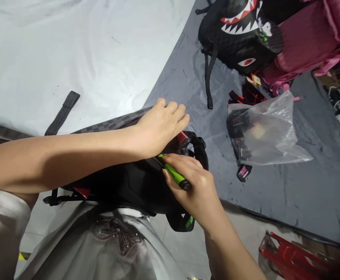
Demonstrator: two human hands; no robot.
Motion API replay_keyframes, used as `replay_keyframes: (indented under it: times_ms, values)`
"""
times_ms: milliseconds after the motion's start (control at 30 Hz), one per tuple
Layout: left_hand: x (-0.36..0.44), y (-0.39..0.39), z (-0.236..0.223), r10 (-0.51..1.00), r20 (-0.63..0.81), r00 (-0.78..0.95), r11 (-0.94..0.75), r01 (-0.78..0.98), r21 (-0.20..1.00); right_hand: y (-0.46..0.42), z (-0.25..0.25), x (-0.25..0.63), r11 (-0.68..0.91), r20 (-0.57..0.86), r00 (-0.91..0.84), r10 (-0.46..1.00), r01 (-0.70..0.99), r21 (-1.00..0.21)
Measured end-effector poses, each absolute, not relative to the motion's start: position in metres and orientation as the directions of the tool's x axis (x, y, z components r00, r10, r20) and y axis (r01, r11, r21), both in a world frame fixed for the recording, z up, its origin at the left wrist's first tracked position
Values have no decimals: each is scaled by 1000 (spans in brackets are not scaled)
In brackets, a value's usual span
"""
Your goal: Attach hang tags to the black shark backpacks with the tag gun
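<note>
I have a white cloth (85, 50) spread across the upper left and a grey table cover (309, 194) meeting it along a diagonal edge; pale tiled floor (168, 243) shows below. At the upper right, a maroon bag (306, 42) touches a black shark-face backpack (242, 42). The black checkered backpack (123, 179) being worked on lies along the white cloth's near side, above the lap. On the grey, a clear plastic bag (274, 136) holds dark items I can't identify through the film. A strip of grey separates it from my right hand (196, 179); the cover's near edge slopes down rightward. My left hand (164, 122) bears on the checkered backpack, fingers curled; I can't tell whether they pinch fabric. My right fingers grip a green pen-shaped tool (174, 175), tip against the backpack.
</note>
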State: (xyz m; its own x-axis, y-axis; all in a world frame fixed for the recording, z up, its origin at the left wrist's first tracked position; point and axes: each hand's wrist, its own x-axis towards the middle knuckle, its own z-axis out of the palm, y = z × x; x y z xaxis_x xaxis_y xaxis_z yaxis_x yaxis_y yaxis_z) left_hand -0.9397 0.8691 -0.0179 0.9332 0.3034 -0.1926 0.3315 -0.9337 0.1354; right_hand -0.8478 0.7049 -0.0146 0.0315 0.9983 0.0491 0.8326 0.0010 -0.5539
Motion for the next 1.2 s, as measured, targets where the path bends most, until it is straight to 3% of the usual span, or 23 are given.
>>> replay_keyframes:
  times_ms: [167,1200]
  values:
    - [-940,869,-19,310,-180,933,-930,337,145,708,-11,-848,10,13,-4,1000,870,-494]
    - [-938,868,-24,317,-161,935,-940,332,76,707,-19,-847,-41,59,96,994,795,-605]
